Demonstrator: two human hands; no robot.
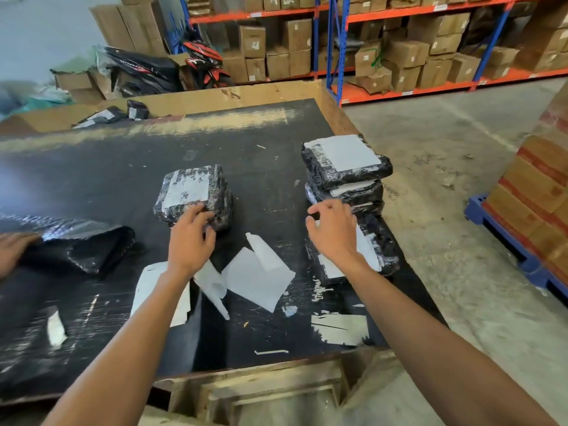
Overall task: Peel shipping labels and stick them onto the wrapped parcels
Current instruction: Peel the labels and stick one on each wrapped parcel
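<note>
Nearest on the black table (92, 186) lie loose white backing sheets (261, 278), peeled and left between the arms. Just beyond them the left hand (192, 241) grips the near edge of a wrapped parcel (193, 195), fingers curled over its side; a label (187, 189) already sits on its top. The right hand (333, 232) hovers with fingers loosely spread and holding nothing, above a labelled parcel (368, 250) lying near the right edge. Behind it stands a stack (347, 170) of parcels, the top one labelled. At far left another person's hand (12, 250) rests by black wrap (86, 244). Every parcel within reach seems labelled, so this batch looks nearly done; whether the lower ones in the stack are labelled I cannot tell.
</note>
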